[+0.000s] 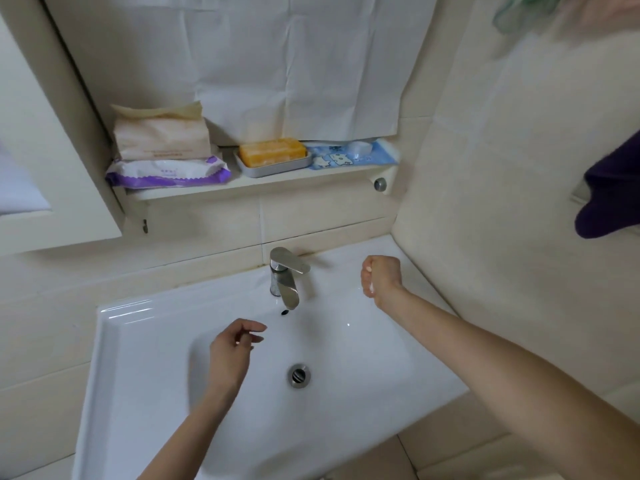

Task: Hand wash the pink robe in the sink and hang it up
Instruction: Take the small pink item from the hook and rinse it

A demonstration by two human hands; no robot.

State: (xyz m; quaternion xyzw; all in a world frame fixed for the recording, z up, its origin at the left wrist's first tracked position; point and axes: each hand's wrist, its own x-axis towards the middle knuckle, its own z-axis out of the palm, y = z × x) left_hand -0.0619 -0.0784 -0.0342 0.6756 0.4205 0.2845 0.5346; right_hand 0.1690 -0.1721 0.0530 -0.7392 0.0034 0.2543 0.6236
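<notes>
Both hands are over the sink point(138, 327), and there's no cloth in the basin, just the drain point(299, 375) showing at the bottom. The left hand point(232, 355) hangs low over the bowl in front of the tap point(289, 275), its grip loose, fingers half curled with thumb and forefinger reaching forward, and it has hold of nothing. The right hand point(381, 275) is up at the sink's back right corner, its grip balled into a fist, with nothing visible inside it. A pale spot sits at the heel of that hand; it's too small to say whether it is suds or glare.

So where's the garment? High in the top right corner there's a pink blur, most likely the robe point(613, 8), up against the right-hand wall. It is well apart from both hands, above and to their right. Only an edge of it shows, so which way its length runs cannot be told. A purple cloth point(613, 192) hangs lower on that same wall, between the robe and the sink.

That's the relation that matters. The robe lies up and to the right, and the right hand is clearly the nearer of the two, already raised on that side. By the look of it the washing has not begun, and the reach upward and rightward looks like the right arm's job. The left hand sits close to the tap, handy for the water.
</notes>
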